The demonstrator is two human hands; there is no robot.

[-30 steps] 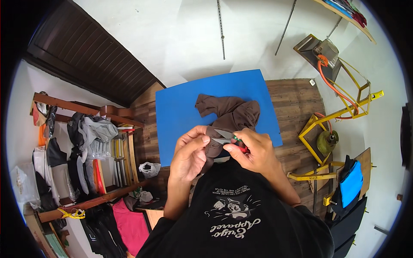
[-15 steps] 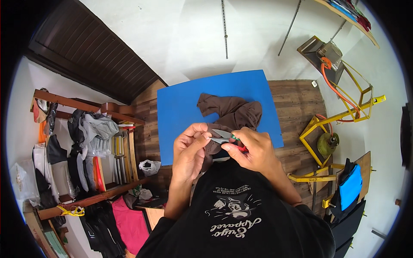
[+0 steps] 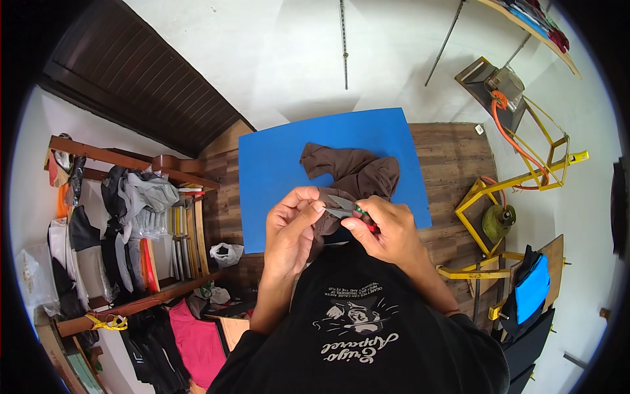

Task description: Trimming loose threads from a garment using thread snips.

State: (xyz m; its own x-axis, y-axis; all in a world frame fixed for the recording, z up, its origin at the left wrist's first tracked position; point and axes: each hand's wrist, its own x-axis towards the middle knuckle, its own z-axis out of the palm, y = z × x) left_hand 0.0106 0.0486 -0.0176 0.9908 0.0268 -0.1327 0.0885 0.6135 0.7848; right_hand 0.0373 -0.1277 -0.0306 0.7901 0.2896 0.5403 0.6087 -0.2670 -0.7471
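My left hand (image 3: 293,230) pinches a fold of the brown garment (image 3: 357,171) between thumb and fingers. The rest of that cloth lies bunched on the blue table (image 3: 272,177). In my right hand (image 3: 388,226) is a pair of small thread snips (image 3: 340,206), with bits of green and red showing at its handle. Its pale blades point left over the cloth, the tips close to my left thumb and nearly together. My right palm and fingers hide most of the handle.
A shelf of folded clothes and plastic bags (image 3: 147,203) stands on the left, with a white bag (image 3: 226,255) on the wooden floor. To the right are a yellow metal frame (image 3: 512,194), a green gas cylinder (image 3: 499,222) and a blue cloth (image 3: 533,287).
The blades of the snips have drawn closer together near my left thumb. Both hands stay almost where they were, and the garment on the table has not moved.
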